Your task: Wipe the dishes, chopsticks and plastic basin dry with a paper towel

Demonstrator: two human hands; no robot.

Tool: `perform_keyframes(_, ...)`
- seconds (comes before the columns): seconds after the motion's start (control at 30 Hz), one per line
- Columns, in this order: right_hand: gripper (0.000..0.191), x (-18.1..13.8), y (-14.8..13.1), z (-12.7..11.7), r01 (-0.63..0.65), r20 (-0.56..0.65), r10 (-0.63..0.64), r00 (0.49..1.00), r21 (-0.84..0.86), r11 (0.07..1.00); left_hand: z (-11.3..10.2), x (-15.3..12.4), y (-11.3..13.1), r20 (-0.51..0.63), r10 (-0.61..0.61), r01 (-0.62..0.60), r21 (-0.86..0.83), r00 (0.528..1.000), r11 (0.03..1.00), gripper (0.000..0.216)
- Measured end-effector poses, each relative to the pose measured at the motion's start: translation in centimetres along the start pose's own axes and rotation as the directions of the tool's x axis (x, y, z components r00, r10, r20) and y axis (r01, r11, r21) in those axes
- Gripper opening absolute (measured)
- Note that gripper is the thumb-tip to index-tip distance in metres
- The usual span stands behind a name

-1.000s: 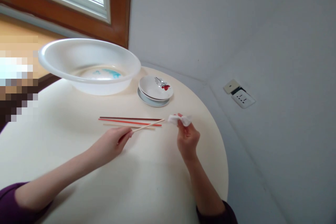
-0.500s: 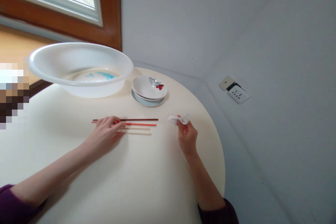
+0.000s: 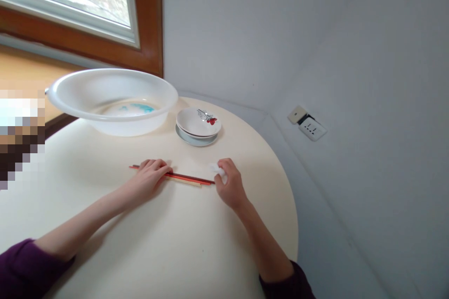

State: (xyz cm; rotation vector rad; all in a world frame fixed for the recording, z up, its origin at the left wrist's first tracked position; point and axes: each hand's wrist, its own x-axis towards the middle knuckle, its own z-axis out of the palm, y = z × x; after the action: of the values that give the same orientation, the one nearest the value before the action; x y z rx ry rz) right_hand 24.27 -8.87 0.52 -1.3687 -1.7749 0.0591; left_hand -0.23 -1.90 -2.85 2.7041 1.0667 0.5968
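Observation:
My left hand point(image 3: 154, 173) is closed over a bunch of chopsticks point(image 3: 189, 179) on the table, its fingers wrapped round their middle. Dark brown, red and pale ones lie almost side by side; their left tips stick out past the knuckles. Close to their right ends, my right hand point(image 3: 229, 184) is closed on a crumpled white tissue point(image 3: 218, 168), part of which is hidden by the fingers. Whether the right fingers touch the chopstick tips I cannot tell.
A large translucent white basin point(image 3: 112, 117) with a blue pattern in its bottom stands at the back left. Beside it is a stack of small dishes point(image 3: 196, 121), the top one with a red flower. The round table point(image 3: 168, 247) curves off at the right, near the wall and a socket point(image 3: 312, 128).
The chopsticks, spread apart before, are now drawn together into a bunch under my left hand. My right hand has moved left with the tissue, up to their right ends.

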Motion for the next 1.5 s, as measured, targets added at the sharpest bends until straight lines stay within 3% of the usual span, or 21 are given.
perform_keyframes(0.13, 0.025, 0.5, -2.0, 1.1, -0.002, 0.316, 0.048, 0.947, -0.143, 0.99, 0.0, -0.3, 0.5, -0.022, 0.13, -0.129, 0.023, 0.991, 0.991, 0.026)
perform_keyframes(0.23, 0.027, 0.6, -2.5, 1.5, -0.002, 0.435, 0.111, 0.893, -0.243, 0.97, 0.0, -0.4, 0.7, -0.022, 0.217, -0.217, 0.025, 0.976, 0.976, 0.029)
perform_keyframes(0.37, 0.03, 0.3, -2.8, 1.1, 0.168, 0.583, -0.061, 0.81, -0.132, 0.977, -0.2, 0.2, 1.2, 0.018, 0.268, -0.268, -0.015, 0.963, 0.963, 0.034)
perform_keyframes(0.53, 0.04, -0.3, -3.4, 0.7, 0.341, 0.685, -0.263, 0.679, 0.023, 0.94, -0.3, 1.8, 2.2, 0.093, 0.345, -0.335, -0.112, 0.934, 0.936, 0.032)
perform_keyframes(0.63, 0.04, -0.2, -3.6, 1.4, 0.385, 0.715, -0.297, 0.633, 0.042, 0.922, -0.1, 2.4, 2.4, 0.072, 0.36, -0.346, -0.156, 0.93, 0.925, 0.032)
perform_keyframes(0.73, 0.033, 0.2, -3.6, 2.3, 0.404, 0.738, -0.296, 0.607, 0.035, 0.914, 0.0, 2.3, 2.0, 0.019, 0.287, -0.279, -0.176, 0.958, 0.944, 0.039)
perform_keyframes(0.9, 0.032, 0.8, -3.1, 2.5, 0.367, 0.75, -0.268, 0.604, 0.036, 0.929, -0.5, 1.2, -0.1, -0.023, 0.139, -0.14, -0.2, 0.99, 0.97, 0.039)
perform_keyframes(0.97, 0.035, 0.7, -2.1, 1.7, 0.306, 0.742, -0.239, 0.627, 0.048, 0.951, -0.7, 0.7, -0.9, -0.033, 0.105, -0.11, -0.207, 0.994, 0.972, 0.039)
perform_keyframes(1.13, 0.045, 0.6, 3.3, -1.9, 0.09, 0.689, -0.075, 0.721, 0.014, 0.996, -0.6, -0.1, -1.5, -0.095, 0.019, -0.043, -0.266, 0.995, 0.963, 0.034)
perform_keyframes(1.3, 0.045, 2.3, 9.8, -5.3, -0.06, 0.569, 0.158, 0.807, -0.187, 0.98, 0.1, -0.1, -1.5, -0.1, 0.029, -0.057, -0.29, 0.995, 0.955, 0.033)
perform_keyframes(1.4, 0.034, 3.4, 12.4, -6.1, -0.099, 0.502, 0.207, 0.84, -0.233, 0.967, 0.3, 0.0, -1.7, -0.108, 0.022, -0.052, -0.278, 0.994, 0.959, 0.034)
perform_keyframes(1.5, 0.031, 4.1, 13.3, -6.0, -0.112, 0.488, 0.214, 0.846, -0.23, 0.967, 0.4, 0.0, -2.0, -0.135, 0.008, -0.045, -0.273, 0.991, 0.961, 0.034)
